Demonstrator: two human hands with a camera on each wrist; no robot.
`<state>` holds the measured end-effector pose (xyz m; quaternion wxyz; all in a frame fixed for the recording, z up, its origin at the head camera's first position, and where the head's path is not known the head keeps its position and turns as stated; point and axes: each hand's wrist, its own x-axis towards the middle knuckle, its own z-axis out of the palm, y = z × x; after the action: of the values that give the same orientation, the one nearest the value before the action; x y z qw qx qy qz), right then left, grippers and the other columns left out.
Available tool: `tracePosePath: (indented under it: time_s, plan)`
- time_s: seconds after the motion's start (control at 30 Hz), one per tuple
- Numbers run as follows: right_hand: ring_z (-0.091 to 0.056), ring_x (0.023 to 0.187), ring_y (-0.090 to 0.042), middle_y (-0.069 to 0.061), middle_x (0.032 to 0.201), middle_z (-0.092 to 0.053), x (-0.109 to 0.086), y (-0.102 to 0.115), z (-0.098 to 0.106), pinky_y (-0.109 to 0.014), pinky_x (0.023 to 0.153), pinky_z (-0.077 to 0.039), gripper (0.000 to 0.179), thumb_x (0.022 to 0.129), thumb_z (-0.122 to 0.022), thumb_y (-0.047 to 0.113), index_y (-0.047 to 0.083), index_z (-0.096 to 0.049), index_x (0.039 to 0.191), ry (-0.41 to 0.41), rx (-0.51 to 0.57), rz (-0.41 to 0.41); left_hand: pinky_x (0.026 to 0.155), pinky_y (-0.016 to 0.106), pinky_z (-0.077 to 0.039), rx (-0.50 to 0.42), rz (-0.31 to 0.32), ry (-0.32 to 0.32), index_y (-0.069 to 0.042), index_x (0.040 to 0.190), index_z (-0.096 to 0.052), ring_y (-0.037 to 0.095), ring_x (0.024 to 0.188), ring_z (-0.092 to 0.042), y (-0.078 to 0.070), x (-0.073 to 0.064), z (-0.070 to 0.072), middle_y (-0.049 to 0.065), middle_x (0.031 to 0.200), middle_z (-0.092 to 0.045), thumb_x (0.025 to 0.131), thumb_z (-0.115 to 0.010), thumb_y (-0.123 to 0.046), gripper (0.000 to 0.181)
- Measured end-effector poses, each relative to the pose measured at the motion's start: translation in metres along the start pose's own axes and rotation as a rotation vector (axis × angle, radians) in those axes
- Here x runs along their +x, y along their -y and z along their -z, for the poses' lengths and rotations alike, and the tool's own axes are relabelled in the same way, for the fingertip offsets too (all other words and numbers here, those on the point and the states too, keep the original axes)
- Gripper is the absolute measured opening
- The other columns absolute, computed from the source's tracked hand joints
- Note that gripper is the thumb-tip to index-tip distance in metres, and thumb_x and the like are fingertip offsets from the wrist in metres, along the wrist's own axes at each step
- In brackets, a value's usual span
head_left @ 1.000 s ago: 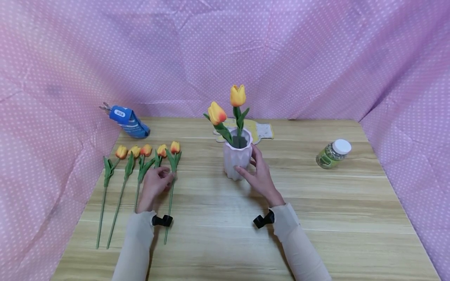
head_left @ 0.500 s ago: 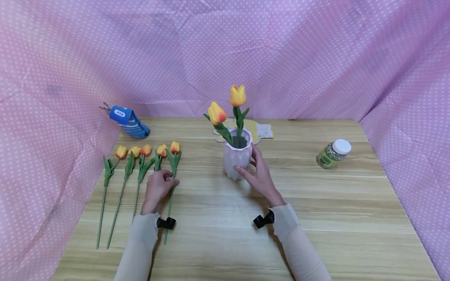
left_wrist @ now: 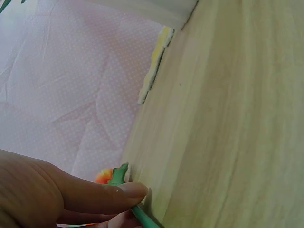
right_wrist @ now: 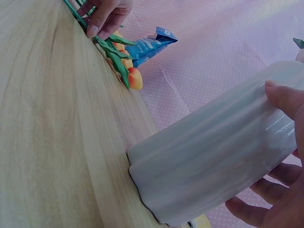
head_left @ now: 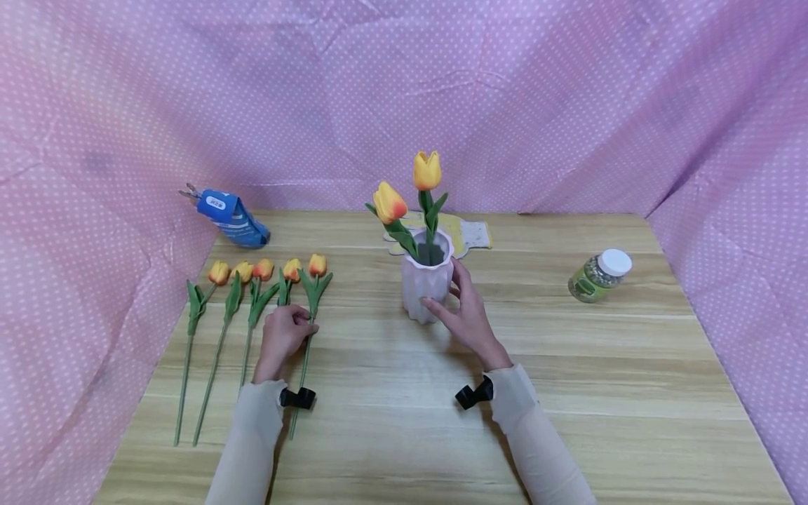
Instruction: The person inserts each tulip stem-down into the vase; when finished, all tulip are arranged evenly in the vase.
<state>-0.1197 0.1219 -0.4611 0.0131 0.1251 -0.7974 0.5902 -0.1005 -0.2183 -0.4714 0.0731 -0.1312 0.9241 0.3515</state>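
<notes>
Tulips (head_left: 218, 273) lie side by side on the table (head_left: 391, 435), perhaps for easy reach. The left hand (head_left: 284, 338) pinches the rightmost stem (left_wrist: 144, 217) between its fingers, though whether it is lifted is hard to tell; the right hand (head_left: 468, 315) holds the fluted vase (head_left: 416, 291), likely steadying it.

A pale wooden tabletop (head_left: 391, 435), streaked with grain from left to right. On the left, five yellow-orange tulips (head_left: 257, 308) laid in a row, blooms to the far side and bare stems to the near, with a blue packet (head_left: 235, 221) beyond at the far left. Near the middle, an upright pale fluted vase (head_left: 419, 291), a yellow-and-white glove (head_left: 473, 236) lying flat just behind, and well off to the right a white-lidded jar (head_left: 590, 280).
</notes>
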Motion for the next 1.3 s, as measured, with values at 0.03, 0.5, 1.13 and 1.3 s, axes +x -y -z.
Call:
tracePosePath:
  time_s: [0.03,0.5,1.13,1.3]
  plan:
    - [-0.038,0.148,-0.031,-0.006,0.163,-0.033,0.0,0.0,0.0,-0.056,0.117,-0.042,0.085,0.092,-0.074,0.025,0.022,-0.021,0.158,0.001,-0.001,-0.001,0.055,0.022,-0.053,-0.02,0.005,0.011,0.006,0.106,-0.069,0.016,0.065,-0.063,0.0,0.0,0.001,0.019,0.089,-0.071,0.085,-0.076,-0.008,0.027]
    - [-0.039,0.148,-0.031,-0.007,0.163,-0.034,0.001,0.0,0.0,-0.056,0.117,-0.042,0.084,0.092,-0.074,0.024,0.022,-0.021,0.157,0.003,-0.005,0.003,0.057,0.023,-0.061,-0.454,0.165,0.162,0.01,0.122,-0.06,0.006,0.061,-0.066,0.007,0.004,0.007,-0.004,0.078,-0.068,0.092,-0.067,0.002,0.031]
    - [-0.04,0.147,-0.031,-0.006,0.162,-0.035,0.0,0.001,0.001,-0.056,0.116,-0.043,0.084,0.091,-0.074,0.024,0.022,-0.022,0.157,0.0,0.0,0.003,0.064,0.025,-0.063,-0.74,0.155,0.233,0.008,0.121,-0.055,0.006,0.071,-0.068,0.007,0.003,0.012,-0.009,0.078,-0.067,0.093,-0.065,0.004,0.03]
    - [-0.039,0.148,-0.03,-0.005,0.163,-0.033,0.0,0.0,0.0,-0.056,0.117,-0.042,0.085,0.091,-0.075,0.026,0.024,-0.021,0.158,0.008,0.009,-0.012,0.065,0.025,-0.064,-0.77,0.138,0.243,0.008,0.121,-0.054,0.005,0.073,-0.069,0.007,0.001,0.011,-0.01,0.079,-0.068,0.093,-0.065,0.004,0.03]
